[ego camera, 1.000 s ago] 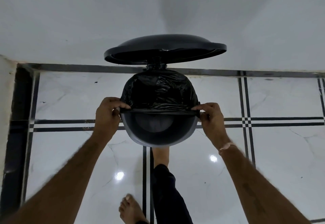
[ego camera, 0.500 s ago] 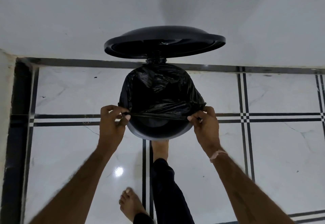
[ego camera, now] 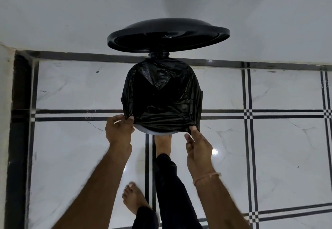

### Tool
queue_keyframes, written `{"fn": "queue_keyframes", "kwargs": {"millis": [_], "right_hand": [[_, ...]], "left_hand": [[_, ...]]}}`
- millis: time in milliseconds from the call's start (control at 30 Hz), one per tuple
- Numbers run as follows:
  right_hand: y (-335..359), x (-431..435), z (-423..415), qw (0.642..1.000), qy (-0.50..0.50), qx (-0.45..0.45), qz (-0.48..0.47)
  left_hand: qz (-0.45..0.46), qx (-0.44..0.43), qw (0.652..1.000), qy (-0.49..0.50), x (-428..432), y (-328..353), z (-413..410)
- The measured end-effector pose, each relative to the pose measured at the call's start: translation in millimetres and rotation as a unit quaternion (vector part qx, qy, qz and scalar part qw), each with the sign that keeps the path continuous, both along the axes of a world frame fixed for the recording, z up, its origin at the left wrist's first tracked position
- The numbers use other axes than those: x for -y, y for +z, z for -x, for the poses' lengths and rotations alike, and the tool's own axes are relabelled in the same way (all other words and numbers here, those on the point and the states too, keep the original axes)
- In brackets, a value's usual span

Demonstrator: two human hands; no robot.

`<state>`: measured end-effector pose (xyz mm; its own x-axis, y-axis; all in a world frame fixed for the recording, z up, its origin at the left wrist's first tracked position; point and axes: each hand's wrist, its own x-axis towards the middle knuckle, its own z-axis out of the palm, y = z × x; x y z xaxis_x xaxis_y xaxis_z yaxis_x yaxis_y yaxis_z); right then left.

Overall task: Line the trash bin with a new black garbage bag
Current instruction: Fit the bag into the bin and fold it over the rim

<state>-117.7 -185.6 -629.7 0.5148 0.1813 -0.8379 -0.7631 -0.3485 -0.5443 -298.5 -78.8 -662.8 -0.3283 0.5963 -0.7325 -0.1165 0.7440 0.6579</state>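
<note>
- Marble-look white floor (ego camera: pixel 287 157): glossy tiles with faint grey veins, ruled by paired black inlay lines that cross in small checker squares; two bright light reflections show near the person's legs.
- Black border strip (ego camera: pixel 269 65): runs along the foot of the wall and down the left side of the floor.
- Wall (ego camera: pixel 71 13): plain, pale, unmarked.
- Trash bin (ego camera: pixel 158 131): stands on the floor against the wall; only a pale sliver of its near rim shows under the plastic.
- Lid (ego camera: pixel 168 34): black, round, raised on its hinge above the bin's far side.
- Black garbage bag (ego camera: pixel 161 95): crinkled, spread over nearly the whole mouth of the bin, its edge drawn down over the near rim.
- Left hand (ego camera: pixel 118 131): grip closed, pinching the bag's edge at the near left of the rim.
- Right hand (ego camera: pixel 197 148): fingertips pinching the bag's edge at the near right; a thin band (ego camera: pixel 206 176) circles the wrist.
- Bare foot (ego camera: pixel 162 144): planted at the bin's base, dark trouser leg above it; a second bare foot (ego camera: pixel 134 198) stands nearer.
- Writing, brands, labels: none legible.
</note>
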Motion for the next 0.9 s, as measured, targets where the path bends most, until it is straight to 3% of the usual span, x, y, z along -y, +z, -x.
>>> {"fn": "queue_keyframes", "kwargs": {"millis": [167,500,767,900], "right_hand": [[-2.4,-1.6,1.4,0.99,-0.086,-0.094,-0.056],[-10.8,0.4,15.3,0.96,-0.184,-0.201,-0.067],[-14.0,-4.5,16.4,0.983,-0.115,-0.127,-0.071],[-16.6,-24.1,11.4,0.993,-0.087,-0.08,0.003]], "left_hand": [[0.106,0.131,0.984,0.05,3.9,1.4,8.9],[0.157,0.135,0.977,0.057,14.9,2.3,11.2],[0.172,0.215,0.96,0.057,10.8,-6.4,19.6],[0.177,0.198,0.961,0.075,15.5,-10.6,19.8]]}}
